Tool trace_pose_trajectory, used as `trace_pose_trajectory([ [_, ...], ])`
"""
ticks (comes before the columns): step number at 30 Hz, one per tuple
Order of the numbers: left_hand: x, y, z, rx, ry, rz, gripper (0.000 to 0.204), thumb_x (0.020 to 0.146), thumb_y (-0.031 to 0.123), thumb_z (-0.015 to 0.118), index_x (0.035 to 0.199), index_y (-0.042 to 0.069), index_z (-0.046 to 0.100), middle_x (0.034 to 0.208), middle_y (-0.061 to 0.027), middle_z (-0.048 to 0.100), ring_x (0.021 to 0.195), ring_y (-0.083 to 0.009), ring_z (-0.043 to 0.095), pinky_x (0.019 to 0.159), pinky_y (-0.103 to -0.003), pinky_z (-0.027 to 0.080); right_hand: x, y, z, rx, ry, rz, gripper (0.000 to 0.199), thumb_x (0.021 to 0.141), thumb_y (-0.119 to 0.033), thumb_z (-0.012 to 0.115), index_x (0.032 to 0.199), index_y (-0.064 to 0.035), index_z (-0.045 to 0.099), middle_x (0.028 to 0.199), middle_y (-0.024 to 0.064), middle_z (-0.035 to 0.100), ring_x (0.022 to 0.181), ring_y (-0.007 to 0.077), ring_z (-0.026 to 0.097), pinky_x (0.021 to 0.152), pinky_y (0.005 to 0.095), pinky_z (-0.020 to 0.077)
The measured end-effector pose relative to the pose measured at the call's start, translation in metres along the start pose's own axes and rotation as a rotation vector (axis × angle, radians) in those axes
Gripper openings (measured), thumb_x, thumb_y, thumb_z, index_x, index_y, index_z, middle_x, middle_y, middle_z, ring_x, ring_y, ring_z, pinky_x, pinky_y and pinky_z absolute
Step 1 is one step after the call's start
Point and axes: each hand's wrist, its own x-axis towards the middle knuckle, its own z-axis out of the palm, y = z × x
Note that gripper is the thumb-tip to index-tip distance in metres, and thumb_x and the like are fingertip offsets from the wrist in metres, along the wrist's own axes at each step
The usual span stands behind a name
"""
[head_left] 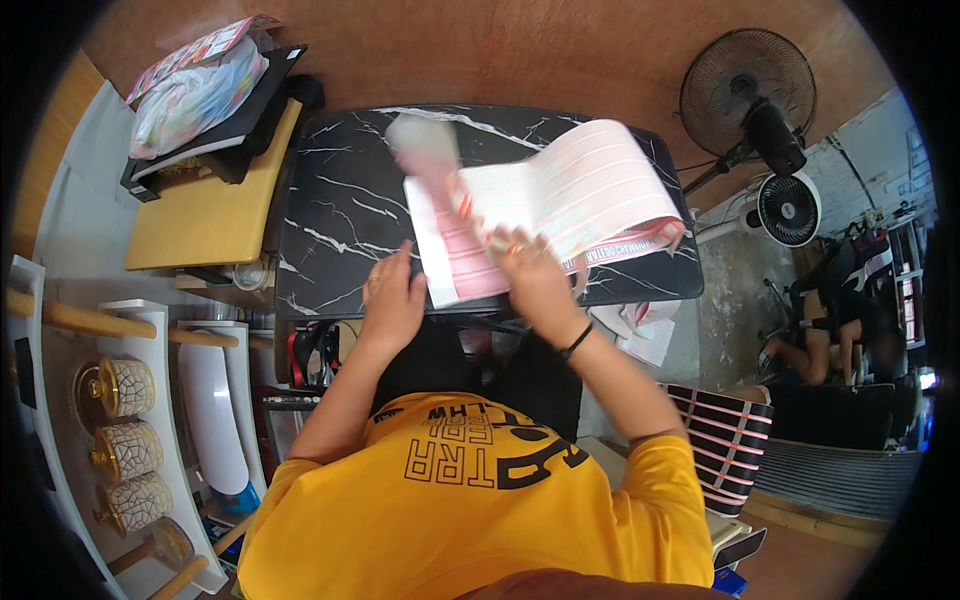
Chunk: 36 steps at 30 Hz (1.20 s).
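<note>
Centre of the frame: a person in a yellow shirt is leaning over a black marble-patterned table. A thick pad of pink-and-white ruled forms is lying on the table's right half, its pages arching up and fanning toward the upper right. The right hand is pressing down on the pad's lower edge, fingers curled into the pages and gripping them; a dark band is sitting on that wrist. One sheet is flipping at upper centre, blurred, so its exact shape is hard to tell. The left hand is resting just left of the pad, fingers spread loosely toward the table edge, holding nothing; whether it is touching the loose sheet beside it, I cannot tell.

Upper left, a plastic bag is sitting on a black tray over a yellow table. Lower left, patterned jars are lining a white shelf. Upper right, a standing fan is facing the table, with a smaller fan just below it.
</note>
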Motion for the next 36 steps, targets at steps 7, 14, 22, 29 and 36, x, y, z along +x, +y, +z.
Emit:
trace_pose_trajectory([
  [7, 0.050, -0.005, -0.012, -1.085, -0.142, -0.457, 0.075, 0.099, 0.038, 0.051, 0.156, 0.014, 0.010, 0.135, -0.0140, 0.052, 0.112, -0.0271, 0.059, 0.089, -0.047, 0.051, -0.029, -0.011, 0.033, 0.389, -0.045, 0.053, 0.062, 0.090, -0.020, 0.061, 0.147, -0.0118, 0.040, 0.152, 0.0126, 0.041, 0.142, 0.0397, 0.034, 0.117, 0.0569, 0.0217],
  [14, 0.022, 0.070, -0.018, -1.171, -0.057, -0.239, 0.074, 0.104, 0.034, 0.044, 0.155, 0.020, -0.008, 0.146, -0.0207, 0.039, 0.110, -0.0343, 0.063, 0.091, -0.043, 0.054, -0.032, -0.023, 0.032, 0.347, 0.030, 0.020, 0.046, 0.088, -0.036, 0.069, 0.124, -0.0084, 0.064, 0.128, 0.0198, 0.061, 0.132, 0.0408, 0.047, 0.113, 0.0560, 0.0292],
  [22, 0.005, 0.077, -0.022, -0.197, 0.051, 0.593, 0.088, 0.088, 0.037, 0.070, 0.153, 0.005, 0.020, 0.157, -0.0194, 0.030, 0.143, -0.0376, 0.031, 0.116, -0.053, 0.023, -0.039, 0.001, 0.018, 2.385, 0.384, 0.775, 0.046, 0.102, -0.024, 0.053, 0.140, -0.0035, 0.040, 0.127, 0.0129, 0.060, 0.112, 0.0278, 0.064, 0.092, 0.0446, 0.0556],
  [29, 0.021, 0.060, -0.002, 0.480, -0.331, 0.600, 0.074, 0.077, 0.028, 0.078, 0.143, 0.017, 0.048, 0.145, -0.0119, 0.051, 0.136, -0.0395, 0.042, 0.113, -0.055, 0.026, -0.054, 0.023, 0.034, 2.120, 0.168, 0.990, 0.043, 0.097, -0.007, 0.056, 0.137, -0.0004, 0.040, 0.116, 0.0136, 0.061, 0.099, 0.0233, 0.067, 0.077, 0.0373, 0.0597],
  [36, 0.041, 0.065, -0.025, 0.349, -0.566, 0.361, 0.043, 0.090, 0.033, 0.065, 0.123, 0.006, 0.064, 0.116, -0.0216, 0.067, 0.105, -0.0374, 0.065, 0.089, -0.043, 0.051, -0.061, 0.038, -0.003, 1.399, 0.615, 0.438, 0.053, 0.092, -0.011, 0.065, 0.140, -0.0023, 0.046, 0.131, 0.0123, 0.053, 0.111, 0.0176, 0.056, 0.096, 0.0330, 0.0479],
])
